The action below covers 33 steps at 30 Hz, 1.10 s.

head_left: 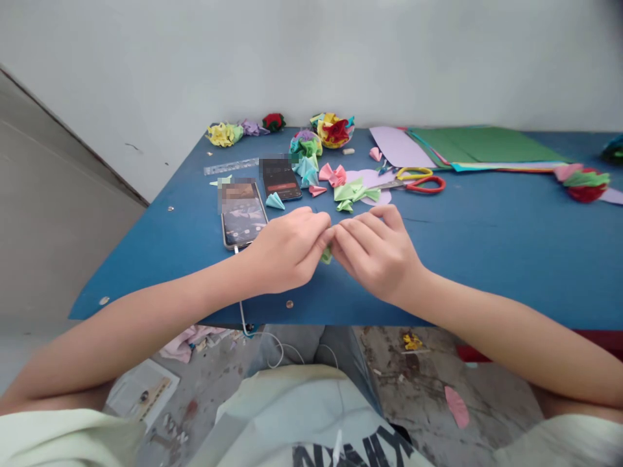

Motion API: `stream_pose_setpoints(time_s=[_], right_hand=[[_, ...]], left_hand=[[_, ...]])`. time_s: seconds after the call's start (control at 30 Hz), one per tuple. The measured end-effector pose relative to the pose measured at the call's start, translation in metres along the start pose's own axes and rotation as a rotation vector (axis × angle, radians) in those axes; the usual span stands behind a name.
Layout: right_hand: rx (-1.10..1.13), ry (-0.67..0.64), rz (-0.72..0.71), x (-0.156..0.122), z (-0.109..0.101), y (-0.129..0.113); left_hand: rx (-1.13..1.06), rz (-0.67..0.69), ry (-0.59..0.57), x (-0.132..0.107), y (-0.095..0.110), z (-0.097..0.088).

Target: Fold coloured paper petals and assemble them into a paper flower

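Observation:
My left hand (296, 250) and my right hand (382, 253) meet fingertip to fingertip over the near part of the blue table (487, 259). Both pinch a small piece of light green paper (326, 255), mostly hidden behind the fingers. Just beyond the hands lie folded light green paper pieces (353, 193), pink folded paper (333, 174) and a light blue paper cone (275, 201). A phone (243, 214) with a white cable lies beside my left hand, and a second dark phone (281, 179) sits behind it.
Scissors (426, 185) with red and yellow handles rest on lilac paper. Coloured sheets (487, 144) are stacked at the back right. Crumpled paper flowers (335, 130) stand along the wall, near a clear ruler (231, 167). Another paper flower (586, 185) lies far right.

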State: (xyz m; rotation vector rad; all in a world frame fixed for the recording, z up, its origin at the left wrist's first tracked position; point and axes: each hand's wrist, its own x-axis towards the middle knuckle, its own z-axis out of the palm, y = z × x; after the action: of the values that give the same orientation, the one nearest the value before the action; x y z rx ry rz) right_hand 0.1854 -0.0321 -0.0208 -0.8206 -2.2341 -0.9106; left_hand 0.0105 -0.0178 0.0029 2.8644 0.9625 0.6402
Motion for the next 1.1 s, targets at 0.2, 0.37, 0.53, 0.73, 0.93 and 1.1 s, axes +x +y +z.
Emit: stream_pose_setpoints(time_s=[0.2,0.37,0.53,0.73,0.93,1.1], right_hand=[[0.027,0.005,-0.057,0.001,-0.002,0.004],[0.485,-0.099,0.037,0.005,0.002,0.019],[0.633,-0.089,0.065,0.002,0.006,0.022],[0.563,-0.071,0.023,0.0,0.009,0.018],[0.59,-0.06,0.059,0.004,0.006,0.016],[0.686,-0.071,0.179,0.006,0.0,0.017]], left_hand=[[0.078,0.002,0.056,0.001,-0.003,0.002],[0.239,0.198,0.014,0.002,-0.012,-0.004],[0.233,0.189,-0.042,0.0,-0.012,-0.01],[0.179,0.131,-0.046,0.0,-0.006,-0.008],[0.192,0.173,0.034,0.001,-0.009,-0.005],[0.25,0.205,0.154,-0.001,-0.01,-0.001]])
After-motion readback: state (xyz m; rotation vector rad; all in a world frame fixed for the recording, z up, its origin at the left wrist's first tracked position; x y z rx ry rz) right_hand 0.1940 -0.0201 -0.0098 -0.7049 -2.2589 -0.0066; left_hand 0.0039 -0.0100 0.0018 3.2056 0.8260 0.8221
